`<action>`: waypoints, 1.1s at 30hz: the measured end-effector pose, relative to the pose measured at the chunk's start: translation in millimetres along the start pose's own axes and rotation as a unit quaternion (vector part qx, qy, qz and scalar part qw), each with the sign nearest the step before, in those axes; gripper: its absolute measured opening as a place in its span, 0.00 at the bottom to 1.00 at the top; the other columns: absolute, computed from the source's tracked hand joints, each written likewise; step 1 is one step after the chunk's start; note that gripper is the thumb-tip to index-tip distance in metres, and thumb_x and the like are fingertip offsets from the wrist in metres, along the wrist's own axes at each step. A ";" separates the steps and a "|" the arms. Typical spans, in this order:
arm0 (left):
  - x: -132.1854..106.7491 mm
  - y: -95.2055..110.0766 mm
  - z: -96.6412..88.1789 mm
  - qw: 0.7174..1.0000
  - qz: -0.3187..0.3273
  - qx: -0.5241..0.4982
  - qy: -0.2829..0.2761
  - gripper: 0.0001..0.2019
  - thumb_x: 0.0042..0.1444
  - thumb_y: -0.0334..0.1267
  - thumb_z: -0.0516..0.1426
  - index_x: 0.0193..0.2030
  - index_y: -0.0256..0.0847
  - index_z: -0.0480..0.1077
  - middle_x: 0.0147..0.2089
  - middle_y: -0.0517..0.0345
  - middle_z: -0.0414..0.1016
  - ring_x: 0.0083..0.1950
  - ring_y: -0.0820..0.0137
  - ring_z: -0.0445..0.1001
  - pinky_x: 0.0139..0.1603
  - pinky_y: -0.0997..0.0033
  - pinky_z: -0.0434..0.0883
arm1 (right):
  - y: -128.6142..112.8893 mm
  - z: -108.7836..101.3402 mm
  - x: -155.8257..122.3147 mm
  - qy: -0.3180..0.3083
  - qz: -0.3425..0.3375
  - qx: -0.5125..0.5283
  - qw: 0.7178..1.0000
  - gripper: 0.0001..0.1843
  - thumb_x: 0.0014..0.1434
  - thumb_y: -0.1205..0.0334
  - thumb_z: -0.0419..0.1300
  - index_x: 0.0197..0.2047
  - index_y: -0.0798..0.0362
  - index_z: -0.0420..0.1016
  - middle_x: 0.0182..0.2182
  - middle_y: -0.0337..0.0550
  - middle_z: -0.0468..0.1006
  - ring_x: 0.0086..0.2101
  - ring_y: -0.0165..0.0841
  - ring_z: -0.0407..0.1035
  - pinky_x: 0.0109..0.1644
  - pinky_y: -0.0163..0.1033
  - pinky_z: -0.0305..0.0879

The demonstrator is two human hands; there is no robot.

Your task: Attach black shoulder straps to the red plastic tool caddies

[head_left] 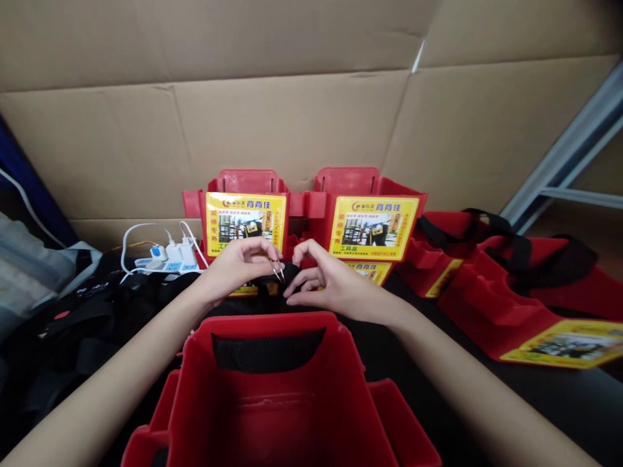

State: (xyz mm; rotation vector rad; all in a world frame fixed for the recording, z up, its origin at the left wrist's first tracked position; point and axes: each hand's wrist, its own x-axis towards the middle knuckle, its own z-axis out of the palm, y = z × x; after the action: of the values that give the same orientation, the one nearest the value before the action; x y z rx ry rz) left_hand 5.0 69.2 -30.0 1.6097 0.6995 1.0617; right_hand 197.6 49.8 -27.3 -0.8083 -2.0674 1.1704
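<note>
In the head view, my left hand (246,261) is closed, with thumb and forefinger pinching a thin, shiny metal ring (278,272). Black strap (291,275) lies between the hands, right against the ring. My right hand (328,280) has its fingers curled around this strap from the other side; its exact grip is partly hidden. Directly below both hands stands a red plastic tool box (272,415), its opening facing me. A black webbing band (267,352) runs through the slot in its far wall.
More red tool boxes with yellow labels stand behind my hands, such as one at left (246,224) and one at right (374,227). Others with black straps lie at right (511,305). A power strip (168,264) with plugs and black straps (87,318) fill the left.
</note>
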 end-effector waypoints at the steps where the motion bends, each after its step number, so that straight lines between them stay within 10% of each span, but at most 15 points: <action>1: 0.4 -0.5 -0.3 1.000 -0.001 0.000 0.002 0.07 0.43 0.28 0.62 0.29 0.36 0.66 0.31 0.63 0.71 0.35 0.78 0.71 0.40 0.75 0.67 | 0.5 1.0 0.2 0.000 0.009 -0.008 1.000 0.21 0.51 0.64 0.62 0.38 0.48 0.49 0.32 0.33 0.64 0.31 0.25 0.69 0.31 0.31 0.66; 7: -0.1 1.8 -3.0 0.999 0.020 -0.030 0.029 0.08 0.43 0.30 0.63 0.28 0.36 0.66 0.33 0.62 0.71 0.35 0.78 0.71 0.42 0.76 0.67 | -1.9 1.1 1.6 0.139 -0.083 -0.179 0.970 0.19 0.53 0.57 0.61 0.41 0.49 0.54 0.40 0.42 0.63 0.36 0.30 0.68 0.31 0.35 0.66; 12: -1.6 6.1 -5.2 1.000 0.028 -0.008 0.006 0.09 0.43 0.30 0.63 0.27 0.36 0.66 0.35 0.61 0.72 0.37 0.77 0.72 0.42 0.75 0.69 | -1.4 -7.0 2.4 0.090 -0.114 -0.280 0.949 0.14 0.52 0.59 0.61 0.41 0.52 0.64 0.45 0.46 0.67 0.47 0.37 0.63 0.52 0.46 0.60; 19: 1.8 -2.3 -6.5 0.994 0.023 0.108 0.011 0.05 0.45 0.30 0.61 0.26 0.36 0.68 0.30 0.59 0.74 0.35 0.74 0.73 0.40 0.73 0.70 | -5.9 -35.4 -4.7 -0.041 -0.009 0.070 0.997 0.15 0.57 0.58 0.57 0.46 0.50 0.61 0.21 0.31 0.70 0.19 0.24 0.64 0.25 0.32 0.59; 24: 2.1 -4.7 -6.9 0.991 0.012 0.131 0.015 0.01 0.45 0.30 0.60 0.27 0.35 0.71 0.31 0.56 0.76 0.35 0.72 0.74 0.40 0.72 0.71 | -17.4 -50.1 -18.0 0.089 -0.049 0.191 0.976 0.13 0.54 0.48 0.56 0.34 0.50 0.68 0.26 0.37 0.74 0.27 0.29 0.70 0.26 0.35 0.62; 29: 0.3 -3.5 -3.2 0.989 0.023 0.146 -0.004 0.04 0.46 0.32 0.61 0.31 0.36 0.74 0.35 0.56 0.77 0.38 0.71 0.75 0.44 0.71 0.71 | -24.0 -46.8 -18.3 0.042 -0.112 0.062 0.991 0.15 0.53 0.57 0.60 0.45 0.45 0.71 0.40 0.41 0.75 0.37 0.33 0.71 0.34 0.38 0.66; 33: -0.8 -5.8 0.3 0.991 0.025 0.128 -0.027 0.06 0.46 0.34 0.61 0.33 0.37 0.75 0.36 0.56 0.78 0.38 0.70 0.75 0.44 0.68 0.72 | -26.8 -31.0 -12.1 0.068 -0.140 -0.175 0.972 0.07 0.55 0.59 0.60 0.30 0.52 0.76 0.34 0.41 0.71 0.34 0.29 0.66 0.39 0.36 0.64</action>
State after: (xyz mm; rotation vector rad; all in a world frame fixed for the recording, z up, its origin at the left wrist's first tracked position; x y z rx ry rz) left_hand 5.3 70.0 -35.7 1.8773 0.7867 0.9906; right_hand 223.1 45.0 6.6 -0.7021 -2.2137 0.5911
